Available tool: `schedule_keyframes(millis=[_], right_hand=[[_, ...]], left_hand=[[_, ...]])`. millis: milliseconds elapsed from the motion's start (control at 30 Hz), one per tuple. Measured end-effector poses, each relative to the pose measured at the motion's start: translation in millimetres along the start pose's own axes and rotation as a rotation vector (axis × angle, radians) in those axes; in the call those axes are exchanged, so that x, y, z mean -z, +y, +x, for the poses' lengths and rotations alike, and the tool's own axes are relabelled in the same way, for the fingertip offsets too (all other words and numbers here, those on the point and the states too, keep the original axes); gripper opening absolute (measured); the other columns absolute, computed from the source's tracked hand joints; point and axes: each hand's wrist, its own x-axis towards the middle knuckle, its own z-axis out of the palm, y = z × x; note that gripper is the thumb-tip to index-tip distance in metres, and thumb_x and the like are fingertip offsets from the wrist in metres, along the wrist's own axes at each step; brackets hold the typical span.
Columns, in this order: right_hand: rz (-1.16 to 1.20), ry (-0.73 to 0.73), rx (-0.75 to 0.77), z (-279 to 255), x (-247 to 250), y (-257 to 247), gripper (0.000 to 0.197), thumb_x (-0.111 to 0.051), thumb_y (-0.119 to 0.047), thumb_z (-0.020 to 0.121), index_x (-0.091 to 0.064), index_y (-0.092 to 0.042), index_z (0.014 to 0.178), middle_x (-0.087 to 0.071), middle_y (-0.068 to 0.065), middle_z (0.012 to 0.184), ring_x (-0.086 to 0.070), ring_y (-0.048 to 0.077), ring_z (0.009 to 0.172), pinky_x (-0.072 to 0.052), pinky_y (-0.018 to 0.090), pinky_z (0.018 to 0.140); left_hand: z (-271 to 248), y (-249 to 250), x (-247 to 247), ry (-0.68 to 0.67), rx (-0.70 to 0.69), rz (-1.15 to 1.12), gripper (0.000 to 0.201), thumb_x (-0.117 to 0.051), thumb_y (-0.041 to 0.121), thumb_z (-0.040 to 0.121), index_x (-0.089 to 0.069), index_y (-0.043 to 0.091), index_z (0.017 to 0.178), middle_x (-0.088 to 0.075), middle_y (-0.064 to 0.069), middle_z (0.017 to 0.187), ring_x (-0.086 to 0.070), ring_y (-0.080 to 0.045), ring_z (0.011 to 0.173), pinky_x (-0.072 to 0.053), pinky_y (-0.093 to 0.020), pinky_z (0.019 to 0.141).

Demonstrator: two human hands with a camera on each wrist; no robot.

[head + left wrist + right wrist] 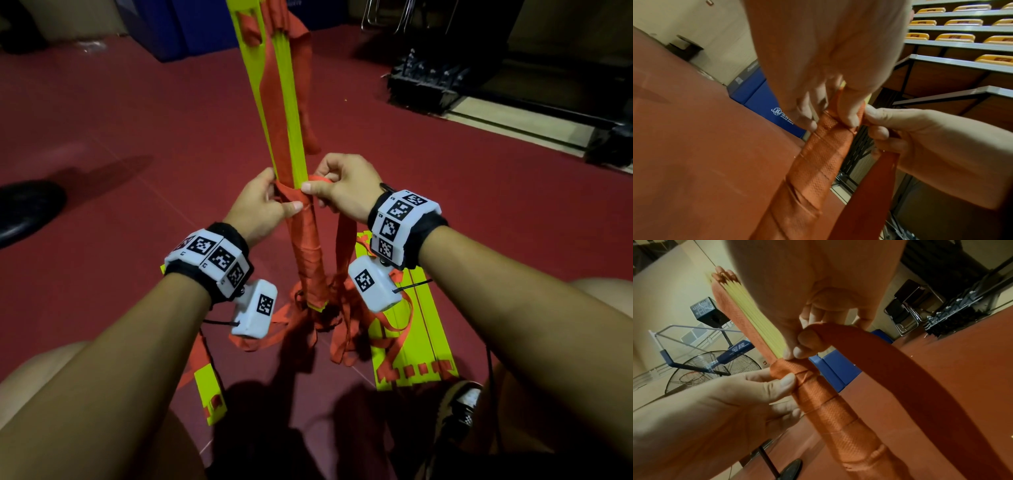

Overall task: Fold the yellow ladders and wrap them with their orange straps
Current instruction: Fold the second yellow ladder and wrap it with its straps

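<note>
- Right now the folded yellow ladder (291,113) stands upright at centre frame in the head view, its lower end down on the red floor (102,144).
- Its lower half is bound in tight turns of orange strap (310,253); above the hands the stacked yellow slats show bare, with loose orange webbing hanging beside them near the top edge.
- Left hand (260,205) is on the bundle from the left side, thumb pressed across the topmost turn, fingers curled round the back of it.
- From the right wrist view you see that thumb flat on the wrap, just below the bare yellow slats.
- Right hand (342,188) sits just right of the bundle, thumb and curled fingers pinching the free run of the strap where it leaves the wrap.
- That free length drops away below the right hand, a broad band crossing to the lower right of the right wrist view.
- More loose strap ends are heaped around the foot of the bundle.
- Lower right of the head view: a second yellow ladder (416,342) lies flat on the floor, orange webbing across it.
- Lower left, another yellow piece (210,394) lies on the floor.
- Upper right, a dark rack (424,82) stands well apart.
</note>
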Motion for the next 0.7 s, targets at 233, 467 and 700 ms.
schedule_keyframes(millis=[233,467,700], right_hand=[[0.093,-0.088,-0.025,-6.2,3.7,-11.4,0.028,-0.067,-0.025,0.094,-0.05,-0.014,0.075,-0.062,0.002,0.053,-0.051,0.015,0.039,-0.039,0.023,0.047],[0.094,-0.056,-0.029,-5.8,-5.7,-9.5,0.052,-0.079,-0.06,0.063,-0.044,-0.022,0.07,-0.055,-0.005,0.049,-0.048,0.017,0.046,-0.038,0.031,0.051],[-0.087,0.02,0.03,-4.7,-5.2,-11.1,0.055,-0.081,-0.062,0.063,-0.044,-0.023,0.071,-0.054,-0.005,0.06,-0.049,0.016,0.055,-0.041,0.036,0.057]], left_hand=[[-0.3,-0.5,2.4,0.104,-0.074,0.113,0.049,-0.082,0.031,0.067,-0.063,0.023,0.111,-0.075,-0.008,0.108,-0.07,-0.028,0.105,-0.055,-0.054,0.096],[1.8,-9.6,-0.9,0.128,-0.121,0.216,0.047,-0.085,0.042,0.067,-0.06,0.031,0.105,-0.07,-0.023,0.095,-0.067,-0.046,0.085,-0.056,-0.061,0.078],[-5.7,-1.4,-6.7,0.081,-0.159,0.248,0.058,-0.084,0.039,0.064,-0.057,0.025,0.114,-0.074,0.004,0.101,-0.071,-0.021,0.094,-0.058,-0.047,0.086]])
